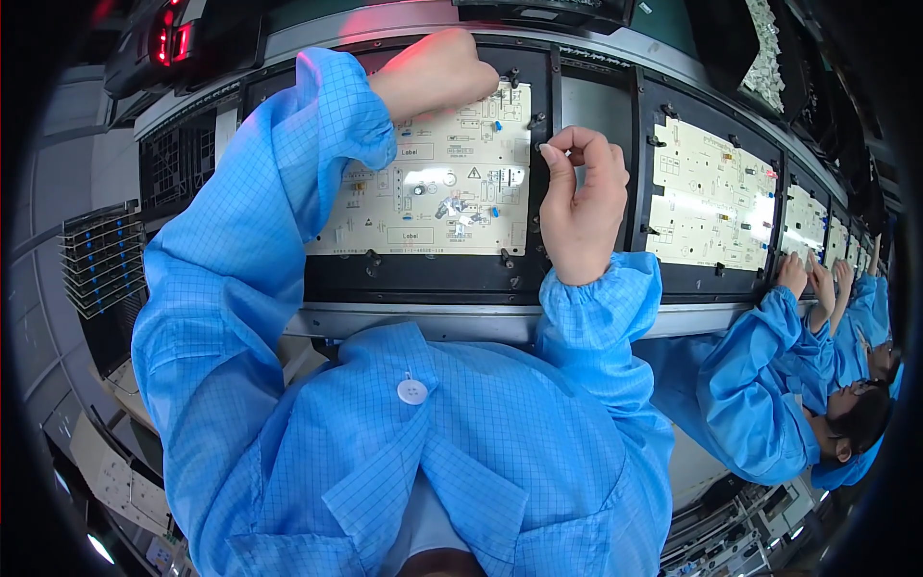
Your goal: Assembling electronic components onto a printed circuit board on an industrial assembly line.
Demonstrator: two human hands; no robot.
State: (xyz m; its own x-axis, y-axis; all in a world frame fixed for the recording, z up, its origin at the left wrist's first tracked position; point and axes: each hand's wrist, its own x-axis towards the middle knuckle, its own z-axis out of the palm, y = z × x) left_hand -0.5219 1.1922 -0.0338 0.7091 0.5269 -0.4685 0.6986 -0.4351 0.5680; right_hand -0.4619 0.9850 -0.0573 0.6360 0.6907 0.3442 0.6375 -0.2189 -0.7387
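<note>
A cream circuit board panel (442, 183) with printed markings and small parts lies in a black frame (423, 274) before me. My left hand (437, 69) is over the panel's far part, its fingers curled inward; the fingertips and anything in them are hidden. Beside the panel's right edge, above the frame's dark border, my right hand (584, 197) has thumb and forefinger pinched together. What lies between them, if anything, is too small to make out. A loose pile of small shiny parts (457, 213) rests on the panel's near half, next to a blue component (495, 212).
Another framed circuit board (711, 197) lies to the right, with more boards beyond it. Co-workers in blue smocks (769, 394) have their hands at those boards. A rack of stacked boards (104, 255) stands at left. Dark equipment with red lights (173, 43) is at far left.
</note>
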